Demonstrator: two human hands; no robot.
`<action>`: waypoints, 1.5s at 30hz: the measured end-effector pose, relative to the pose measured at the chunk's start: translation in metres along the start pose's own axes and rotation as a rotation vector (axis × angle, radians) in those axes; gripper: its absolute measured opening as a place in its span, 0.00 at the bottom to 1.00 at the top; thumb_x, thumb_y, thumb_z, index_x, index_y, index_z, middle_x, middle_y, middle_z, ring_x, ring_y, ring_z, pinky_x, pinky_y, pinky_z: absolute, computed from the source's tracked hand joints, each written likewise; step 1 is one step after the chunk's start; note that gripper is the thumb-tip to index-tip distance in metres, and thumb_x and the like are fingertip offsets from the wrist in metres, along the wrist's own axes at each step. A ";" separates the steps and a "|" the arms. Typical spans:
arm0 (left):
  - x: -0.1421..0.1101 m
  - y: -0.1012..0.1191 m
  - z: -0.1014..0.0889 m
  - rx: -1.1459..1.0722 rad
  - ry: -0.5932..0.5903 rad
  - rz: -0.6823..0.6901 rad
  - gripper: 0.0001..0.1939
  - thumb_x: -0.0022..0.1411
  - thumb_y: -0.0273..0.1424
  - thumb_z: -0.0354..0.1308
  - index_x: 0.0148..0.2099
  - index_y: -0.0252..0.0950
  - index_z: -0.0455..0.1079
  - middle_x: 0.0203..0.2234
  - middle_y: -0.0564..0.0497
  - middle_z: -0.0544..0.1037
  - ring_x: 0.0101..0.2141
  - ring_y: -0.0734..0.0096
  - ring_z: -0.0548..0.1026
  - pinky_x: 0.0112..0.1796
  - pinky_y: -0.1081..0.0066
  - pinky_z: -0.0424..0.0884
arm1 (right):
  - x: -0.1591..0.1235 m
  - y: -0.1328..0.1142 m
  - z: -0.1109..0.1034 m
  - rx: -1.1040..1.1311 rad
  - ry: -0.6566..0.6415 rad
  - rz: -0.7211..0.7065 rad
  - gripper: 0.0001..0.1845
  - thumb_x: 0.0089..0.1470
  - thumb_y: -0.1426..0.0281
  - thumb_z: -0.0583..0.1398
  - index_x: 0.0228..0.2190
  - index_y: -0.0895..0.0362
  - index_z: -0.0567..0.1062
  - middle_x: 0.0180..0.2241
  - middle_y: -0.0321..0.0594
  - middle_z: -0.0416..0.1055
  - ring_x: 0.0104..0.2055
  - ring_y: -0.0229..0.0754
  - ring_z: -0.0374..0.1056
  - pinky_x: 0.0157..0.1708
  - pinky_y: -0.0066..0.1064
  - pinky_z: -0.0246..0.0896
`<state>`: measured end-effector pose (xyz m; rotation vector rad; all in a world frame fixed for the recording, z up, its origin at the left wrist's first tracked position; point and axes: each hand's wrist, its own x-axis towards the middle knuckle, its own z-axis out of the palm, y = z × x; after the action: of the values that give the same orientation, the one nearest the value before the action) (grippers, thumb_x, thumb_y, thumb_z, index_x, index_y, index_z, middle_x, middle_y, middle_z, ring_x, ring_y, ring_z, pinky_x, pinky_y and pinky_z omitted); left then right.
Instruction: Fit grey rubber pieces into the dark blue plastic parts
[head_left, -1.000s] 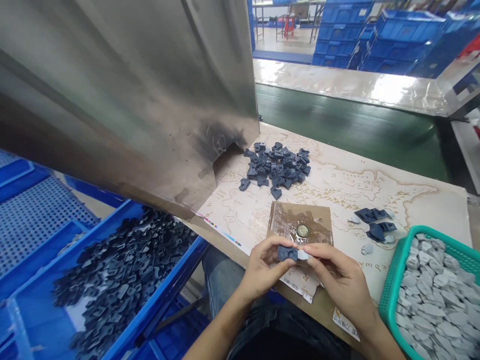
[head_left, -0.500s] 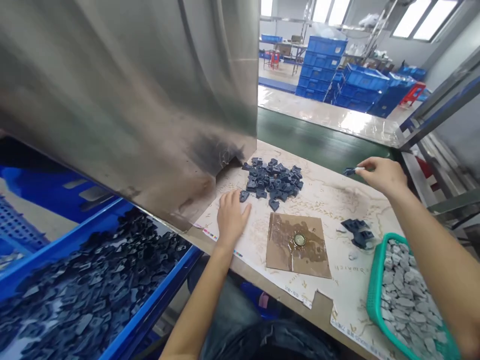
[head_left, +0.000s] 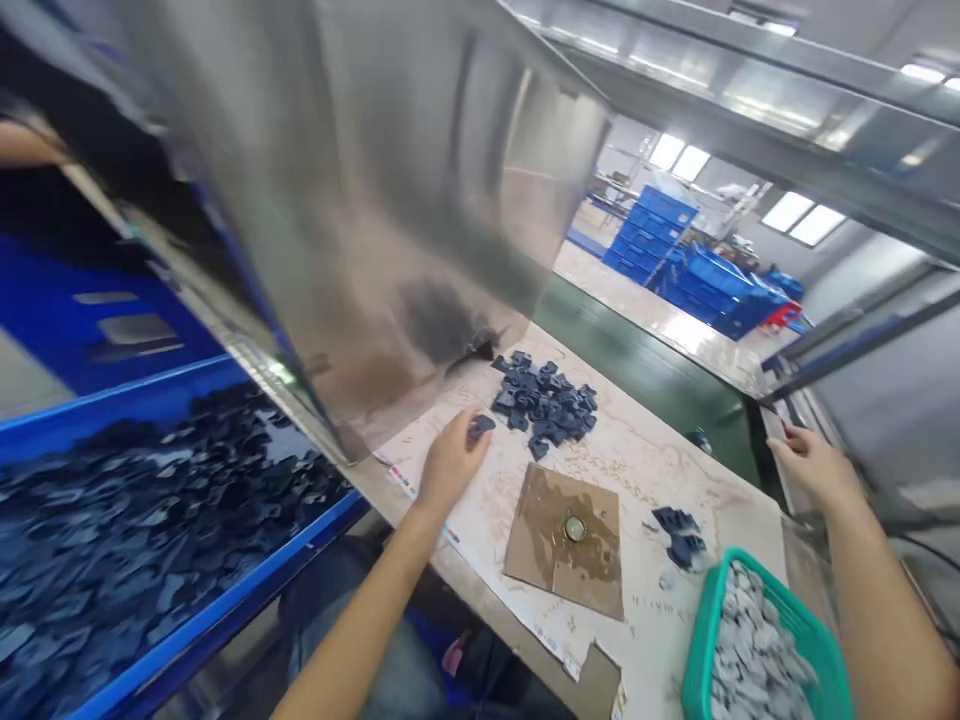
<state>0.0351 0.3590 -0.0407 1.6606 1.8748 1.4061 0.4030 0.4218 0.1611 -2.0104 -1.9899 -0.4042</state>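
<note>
My left hand (head_left: 450,462) pinches a small dark plastic piece (head_left: 481,426) between thumb and fingers, just left of a loose pile of similar dark pieces (head_left: 546,402). Over at the right, my right hand (head_left: 817,468) hovers near the metal frame, its fingers loosely curled and apart with no piece visible in them. One dark piece (head_left: 699,440) lies at the near edge of the green belt (head_left: 645,375). A wet brown cardboard square (head_left: 536,545) bears a small round disc (head_left: 574,528). Several more dark pieces (head_left: 679,535) lie right of it.
A green basket (head_left: 701,640) of small grey-white pieces stands at the right front. At left is a blue crate (head_left: 225,610) full of dark pieces. A tall metal panel (head_left: 390,200) rises behind my left hand. Stacked blue crates (head_left: 651,235) stand beyond the belt.
My right hand has let go of its dark piece, which now lies at the belt's edge, and moved right. My left hand has taken hold of a piece. The view has tilted.
</note>
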 end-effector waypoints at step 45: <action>-0.074 0.043 0.003 -0.742 -0.285 -0.336 0.25 0.51 0.53 0.60 0.40 0.36 0.75 0.34 0.48 0.76 0.30 0.71 0.75 0.30 0.74 0.76 | -0.210 -0.117 0.059 1.394 -0.562 0.221 0.21 0.54 0.54 0.61 0.43 0.55 0.72 0.32 0.47 0.79 0.26 0.43 0.75 0.18 0.27 0.67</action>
<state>0.0870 0.2903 -0.0369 1.0506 1.1818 1.3864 0.2833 0.2526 0.0254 -1.3275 -1.4152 1.3419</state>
